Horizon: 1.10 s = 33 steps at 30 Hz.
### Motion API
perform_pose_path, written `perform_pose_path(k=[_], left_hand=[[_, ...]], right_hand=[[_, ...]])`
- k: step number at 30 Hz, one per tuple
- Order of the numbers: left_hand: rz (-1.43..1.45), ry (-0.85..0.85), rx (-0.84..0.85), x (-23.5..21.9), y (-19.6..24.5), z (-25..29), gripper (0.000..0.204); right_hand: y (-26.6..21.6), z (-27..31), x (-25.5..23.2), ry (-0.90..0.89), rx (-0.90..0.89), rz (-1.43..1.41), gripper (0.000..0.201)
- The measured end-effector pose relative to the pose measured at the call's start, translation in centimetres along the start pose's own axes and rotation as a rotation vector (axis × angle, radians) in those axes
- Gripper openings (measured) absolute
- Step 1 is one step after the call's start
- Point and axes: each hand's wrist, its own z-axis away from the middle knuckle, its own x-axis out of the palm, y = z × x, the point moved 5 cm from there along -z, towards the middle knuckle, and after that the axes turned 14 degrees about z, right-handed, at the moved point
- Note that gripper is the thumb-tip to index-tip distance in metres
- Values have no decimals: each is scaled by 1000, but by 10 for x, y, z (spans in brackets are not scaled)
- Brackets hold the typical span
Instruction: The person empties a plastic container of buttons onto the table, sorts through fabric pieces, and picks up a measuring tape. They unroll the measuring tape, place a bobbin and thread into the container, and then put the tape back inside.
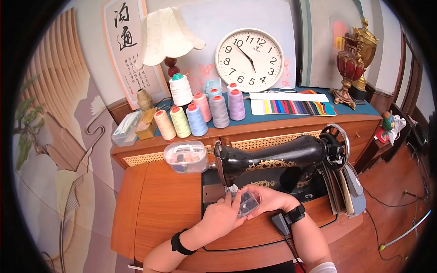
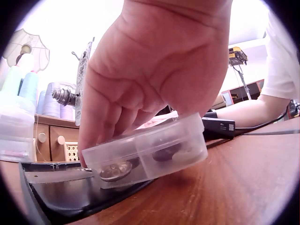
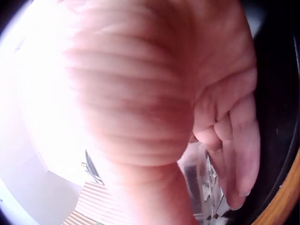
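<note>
Both hands meet at a small clear plastic box [image 1: 248, 204] beside the needle end of a black sewing machine [image 1: 277, 157]. From the right, my right hand [image 1: 271, 200] grips the box's edge. My left hand [image 1: 221, 217] bends over the box's left side, its fingers across the top and its thumb near the front edge. The left wrist view shows the box tilted close over the wooden table, a divider inside and a round metal piece [image 2: 115, 171] in one compartment. Darker small pieces lie in the other compartment. Much of the box is hidden by fingers in the right wrist view.
A lidded clear container [image 1: 185, 157] stands left of the machine head. Several thread cones [image 1: 195, 119] line the shelf behind, near a clock [image 1: 249, 59] and a colour card [image 1: 291, 107]. A black device with a cable [image 1: 281, 224] lies by the right wrist.
</note>
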Motion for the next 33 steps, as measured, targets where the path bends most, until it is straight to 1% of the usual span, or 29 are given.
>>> perform_pose_path(k=[2, 4, 7, 9, 10, 12, 13, 15, 19, 21, 27, 31, 33], left_hand=[[-14, -9, 5, 0, -2, 0, 76], [-26, -21, 14, -1, -4, -1, 77], [68, -1, 18, -9, -9, -2, 82], [164, -114, -25, -12, -12, -4, 79], [165, -113, -24, -17, -11, -6, 79], [250, -203, -113, -18, -11, -7, 73], [251, -202, -113, -19, -11, -8, 73], [279, -195, -183, -18, -12, -7, 68], [272, -177, -218, -15, -7, -7, 72], [284, -207, -275, -17, -6, -7, 72], [277, -197, -208, -19, -7, -6, 68], [301, -198, -229, -20, -9, -5, 64], [354, -283, -278, -23, -11, -5, 65]], right_hand=[[0, -1, 1, 14, 2, 4, 69], [0, 0, 2, 19, -15, -83, 68], [-2, 0, 2, 51, -44, -57, 67], [0, -1, 2, 52, -29, -34, 66], [1, -1, 2, 54, -17, -11, 64], [0, -1, 3, 45, -8, -7, 64], [0, -1, 3, 34, 0, -4, 64], [-1, -1, 4, 30, -9, -3, 64], [-7, 1, 6, 20, -39, -21, 64], [-8, 1, 6, 12, -45, -38, 64], [-4, 0, 6, 6, -42, -61, 65], [-3, 0, 5, 2, -53, -35, 64], [-6, 0, 7, 0, -65, -71, 63]])
